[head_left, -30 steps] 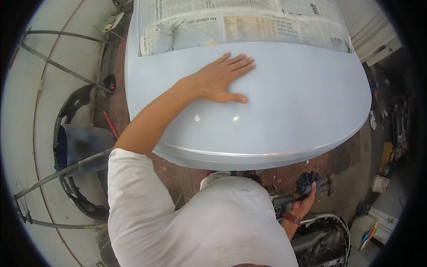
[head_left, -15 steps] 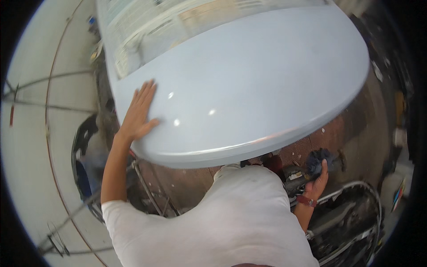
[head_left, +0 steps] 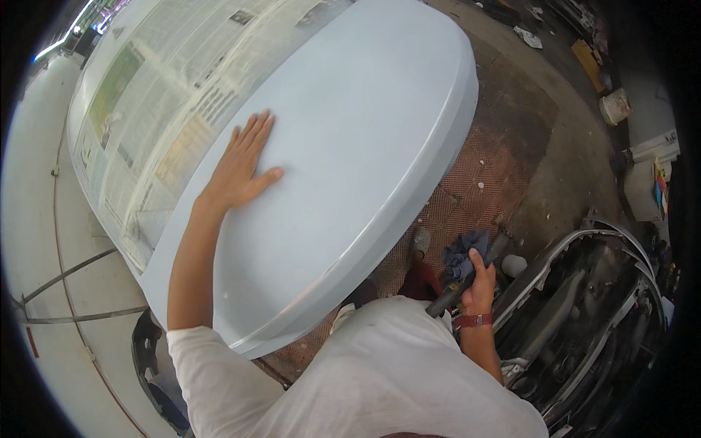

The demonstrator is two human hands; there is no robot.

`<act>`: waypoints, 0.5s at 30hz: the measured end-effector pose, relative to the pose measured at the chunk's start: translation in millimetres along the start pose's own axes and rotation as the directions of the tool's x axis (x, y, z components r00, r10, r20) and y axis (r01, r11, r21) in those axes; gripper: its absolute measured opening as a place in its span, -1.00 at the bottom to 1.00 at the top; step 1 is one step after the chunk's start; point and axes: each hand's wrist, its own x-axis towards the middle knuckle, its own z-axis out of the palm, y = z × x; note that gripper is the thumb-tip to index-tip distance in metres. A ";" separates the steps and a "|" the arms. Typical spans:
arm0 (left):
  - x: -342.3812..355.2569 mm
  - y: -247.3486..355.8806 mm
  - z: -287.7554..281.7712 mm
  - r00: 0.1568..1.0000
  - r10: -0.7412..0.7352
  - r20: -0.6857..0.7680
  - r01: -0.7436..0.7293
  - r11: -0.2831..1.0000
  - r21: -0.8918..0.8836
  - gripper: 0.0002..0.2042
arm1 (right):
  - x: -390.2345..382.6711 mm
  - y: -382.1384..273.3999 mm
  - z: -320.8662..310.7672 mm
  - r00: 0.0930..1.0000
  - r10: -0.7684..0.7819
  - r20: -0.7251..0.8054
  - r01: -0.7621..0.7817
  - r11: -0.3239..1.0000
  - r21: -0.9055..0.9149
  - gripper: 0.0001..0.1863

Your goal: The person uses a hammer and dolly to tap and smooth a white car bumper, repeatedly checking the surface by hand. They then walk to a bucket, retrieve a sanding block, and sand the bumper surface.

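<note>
A smooth, pale grey-white car body panel [head_left: 343, 139] with a rounded edge lies in front of me. My left hand [head_left: 241, 164] rests flat on it, fingers stretched out and thumb spread, near the paper-masked window. Low on the right, apart from the panel, my right hand [head_left: 480, 286] is closed on a crumpled blue-grey cloth [head_left: 465, 253]. A dark bar-shaped thing [head_left: 451, 298] runs behind that hand; whether the fingers also grip it I cannot tell. A dark red band is on the right wrist.
Paper and clear film mask the window [head_left: 171, 109] beyond the panel. Removed car parts [head_left: 577, 314] are piled at my lower right. A white bucket [head_left: 615, 107] stands far right on the floor. Patterned reddish mat [head_left: 482, 164] borders the panel. A pale wall [head_left: 44, 241] rises on the left.
The view has turned, so the panel now slants and more masked window shows. My left hand remains flat on the panel; my right hand still holds the cloth.
</note>
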 end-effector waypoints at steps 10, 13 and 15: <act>270.5 68.3 24.5 1.000 0.017 -0.024 -0.017 1.000 0.015 -0.06 | 107.0 -82.2 -30.1 0.993 -0.031 -0.117 0.035 0.999 0.034 -0.43; 323.1 81.7 32.7 0.999 0.016 -0.050 -0.016 1.000 0.007 -0.03 | 139.1 -95.5 -58.8 0.998 -0.002 -0.066 0.003 1.000 0.019 -0.47; 359.3 85.1 37.4 0.998 -0.007 -0.055 0.008 1.000 0.014 -0.02 | 156.4 -105.3 -61.1 0.998 -0.010 -0.064 0.011 1.000 0.013 -0.47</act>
